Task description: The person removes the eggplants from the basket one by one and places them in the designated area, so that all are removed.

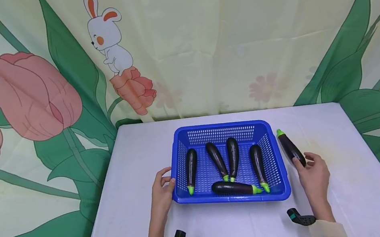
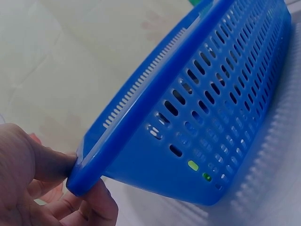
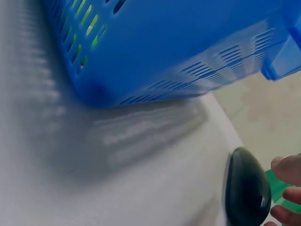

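Eggplant [image 1: 290,147] gripping seems the step: your right fingers [image 3: 292,194] stand parted beside it, left fingers [image 2: 99,202] pinch the basket [image 1: 232,199]; next likely wants a gentle close.

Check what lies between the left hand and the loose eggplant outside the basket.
The blue basket, with five eggplants inside, stands between the left hand and the loose eggplant; the head view shows this.

The right wrist view's edges partly cut off the eggplant [image 3: 247,190] beside the basket [image 3: 178,33] and the right hand [image 3: 290,194].
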Available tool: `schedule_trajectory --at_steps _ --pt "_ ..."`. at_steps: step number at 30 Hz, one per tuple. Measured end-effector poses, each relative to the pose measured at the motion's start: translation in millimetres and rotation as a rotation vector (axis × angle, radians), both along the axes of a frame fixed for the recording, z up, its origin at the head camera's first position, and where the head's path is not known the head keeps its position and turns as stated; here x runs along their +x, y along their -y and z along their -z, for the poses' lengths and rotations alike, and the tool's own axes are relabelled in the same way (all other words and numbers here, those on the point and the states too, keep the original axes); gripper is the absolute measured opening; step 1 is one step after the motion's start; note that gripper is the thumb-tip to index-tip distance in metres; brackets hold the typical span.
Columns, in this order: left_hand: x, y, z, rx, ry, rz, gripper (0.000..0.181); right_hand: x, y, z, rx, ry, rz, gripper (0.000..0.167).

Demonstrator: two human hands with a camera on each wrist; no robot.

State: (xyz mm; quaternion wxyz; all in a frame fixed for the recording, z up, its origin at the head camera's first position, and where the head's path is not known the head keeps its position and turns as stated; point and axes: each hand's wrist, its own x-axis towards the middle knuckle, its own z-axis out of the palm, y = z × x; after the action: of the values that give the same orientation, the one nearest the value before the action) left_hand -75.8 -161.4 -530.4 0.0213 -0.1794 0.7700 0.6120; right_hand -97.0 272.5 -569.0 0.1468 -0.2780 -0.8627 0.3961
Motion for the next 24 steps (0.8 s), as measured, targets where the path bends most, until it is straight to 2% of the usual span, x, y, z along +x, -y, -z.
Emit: schedule_trajectory --at_steps 7,12,15,18,22,24 --pt "-0.4 0.0 0.2 0.005 0.0 -0.003 0.041 5.0 9.0 -15.1 -0.009 -0.058 0.0 0.048" --pt "-0.8 0.1 0.2 0.007 -0.001 -0.005 0.041 10.1 19.5 -27.0 -0.028 -0.14 -0.078 0.046" --pt "-0.7 0.1 0.1 0.004 0.0 -0.005 0.041 13.2 26.4 -33.0 -0.011 -0.203 -0.158 0.045" --pt "-0.4 0.0 0.1 0.003 0.004 -0.006 0.041 15.4 34.3 -37.9 0.007 -0.279 -0.271 0.046" --pt "-0.2 0.3 0.2 0.009 0.002 -0.003 0.041 18.1 48.1 -42.0 0.035 -0.354 -0.485 0.051" --pt "-0.3 0.7 0.3 0.017 0.002 -0.002 0.041 19.4 56.4 -43.1 0.078 -0.352 -0.598 0.052"
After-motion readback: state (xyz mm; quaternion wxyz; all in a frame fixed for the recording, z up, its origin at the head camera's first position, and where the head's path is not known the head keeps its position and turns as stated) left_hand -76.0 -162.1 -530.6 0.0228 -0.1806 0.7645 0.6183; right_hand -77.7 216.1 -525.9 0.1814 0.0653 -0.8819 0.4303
